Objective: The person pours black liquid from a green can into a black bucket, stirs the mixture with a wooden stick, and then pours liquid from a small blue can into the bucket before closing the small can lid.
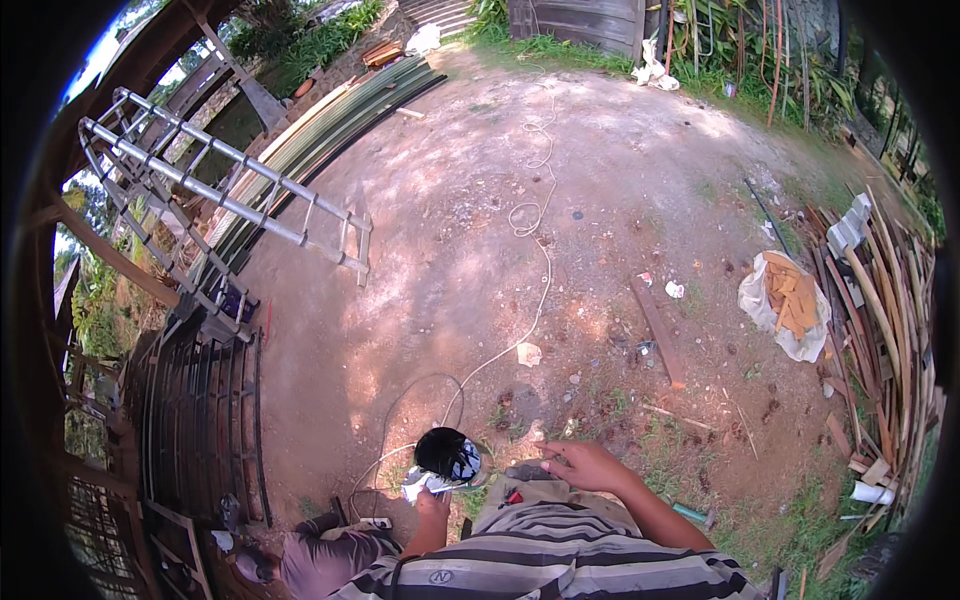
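Left hand [432, 508] fingers closed on a crumpled white piece [416, 484], beyond it a round glossy-black container [442, 452]; right hand [588, 466] fingers loosely extended, to the right. Brown dirt ground [420, 220]; silver metal ladder [200, 183] far left.

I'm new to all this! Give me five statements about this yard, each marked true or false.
1. The left hand holds a white item next to a round, dark container. True.
2. The right hand touches the metal ladder. False: the ladder stands well away, at left.
3. A pale cord runs along the ground. True.
4. The white sack lies left of the ladder. False: it lies at right, near the wood pile.
5. Nobody else is in view. False: another person is at lower left.
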The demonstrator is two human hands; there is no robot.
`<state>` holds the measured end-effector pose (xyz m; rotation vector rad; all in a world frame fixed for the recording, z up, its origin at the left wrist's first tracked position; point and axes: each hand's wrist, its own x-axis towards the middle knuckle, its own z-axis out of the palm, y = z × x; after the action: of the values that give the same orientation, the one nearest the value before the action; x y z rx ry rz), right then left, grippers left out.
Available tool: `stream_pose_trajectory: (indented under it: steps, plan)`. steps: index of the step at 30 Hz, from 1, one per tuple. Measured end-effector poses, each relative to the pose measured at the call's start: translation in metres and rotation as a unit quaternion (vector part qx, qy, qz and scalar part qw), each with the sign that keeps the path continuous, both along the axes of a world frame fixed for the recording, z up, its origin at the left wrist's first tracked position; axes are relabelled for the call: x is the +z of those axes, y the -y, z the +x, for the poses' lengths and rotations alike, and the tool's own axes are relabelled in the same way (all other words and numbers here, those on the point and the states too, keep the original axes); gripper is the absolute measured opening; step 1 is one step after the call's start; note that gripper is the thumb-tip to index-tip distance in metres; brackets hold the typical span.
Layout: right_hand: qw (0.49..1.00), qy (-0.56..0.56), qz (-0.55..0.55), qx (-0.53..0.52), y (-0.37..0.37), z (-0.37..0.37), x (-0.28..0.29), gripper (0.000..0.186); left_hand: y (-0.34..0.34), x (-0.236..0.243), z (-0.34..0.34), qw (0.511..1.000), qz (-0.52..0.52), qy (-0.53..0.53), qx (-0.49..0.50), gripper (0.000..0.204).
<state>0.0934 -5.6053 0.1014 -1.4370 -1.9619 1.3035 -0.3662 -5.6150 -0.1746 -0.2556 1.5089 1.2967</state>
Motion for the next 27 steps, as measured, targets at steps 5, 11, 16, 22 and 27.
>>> stream_pose_trajectory:
  steps: [5, 11, 16, 22, 27]
  plan:
    - [0.992, -0.115, -0.035, 0.045, -0.187, 0.067, 0.024, 0.050, -0.140, -0.013, 0.048, 0.990, 0.013, 0.000, 0.141, 0.044]
    - [0.972, -0.154, -0.116, -0.134, -0.439, 0.190, -0.087, 0.045, -0.302, -0.016, 0.137, 0.985, 0.030, 0.002, 0.168, 0.038]
    - [0.842, 0.100, -0.184, -0.498, -0.467, 0.409, -0.318, 0.029, -0.490, 0.027, 0.226, 0.994, 0.048, -0.087, -0.038, 0.044]
    - [0.838, 0.395, -0.376, -0.003, -0.465, 0.481, -0.245, 0.029, -0.705, 0.031, 0.232, 0.981, -0.028, -0.050, 0.184, 0.044]
    - [0.786, 0.357, -0.479, -0.157, -0.515, 0.586, -0.256, 0.023, -0.937, 0.020, 0.388, 0.986, -0.031, -0.035, 0.162, 0.043]
